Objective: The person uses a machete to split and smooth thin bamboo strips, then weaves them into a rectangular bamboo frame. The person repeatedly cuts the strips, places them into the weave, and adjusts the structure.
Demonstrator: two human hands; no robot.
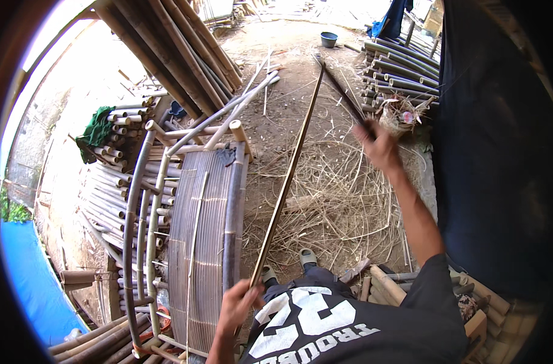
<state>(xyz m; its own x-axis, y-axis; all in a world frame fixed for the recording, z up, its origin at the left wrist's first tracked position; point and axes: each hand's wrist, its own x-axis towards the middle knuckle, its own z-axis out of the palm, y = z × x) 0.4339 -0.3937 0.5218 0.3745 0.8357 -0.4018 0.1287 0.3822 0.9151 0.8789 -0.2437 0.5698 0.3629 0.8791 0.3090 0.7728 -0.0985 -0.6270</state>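
My left hand (242, 302) is closed around the near end of a long, thin bamboo strip (293, 159), which slants up and away from me. A long dark knife (344, 92), its handle partly hidden by my fingers, is in my closed right hand (378, 145). The knife points away and to the left, and its tip overlaps the strip's far end; whether they touch I cannot tell. Left of my left hand stands a bamboo bench (191, 242) with a slatted seat, a lone pale strip (197, 224) lying along it and a dark rag (226, 156) at its far end.
Shavings (331, 200) litter the ground ahead of my feet. Bamboo poles are stacked at the far right (404, 70), behind the bench (109, 194) and near my right side (388, 284). Tall poles (167, 54) lean at upper left. A dark basin (329, 40) stands far off; a black sheet (495, 164) hangs right.
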